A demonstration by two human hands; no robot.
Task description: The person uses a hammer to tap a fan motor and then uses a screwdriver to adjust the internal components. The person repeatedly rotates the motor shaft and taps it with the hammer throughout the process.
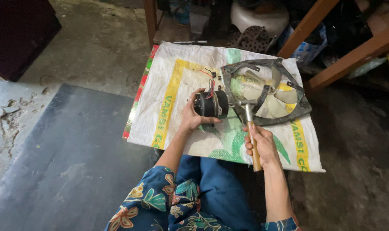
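My left hand [191, 114] grips a black cylindrical fan motor [211, 104] with red wires on top, holding it on its side over a white woven sack [173, 85]. My right hand [261, 144] is closed round the wooden handle of a hammer [250, 124]. The hammer's metal head sits right beside the motor's shaft end. Behind the hammer lies a grey metal fan frame [288, 109] with pale translucent blades [276, 97] inside it, resting flat on the sack.
The sack is spread on a rough concrete floor. A dark slab [74, 149] lies to the left. Wooden furniture legs [348, 57], a white bowl-like object [258, 17] and clutter stand at the back. My blue trousers and floral sleeves fill the bottom.
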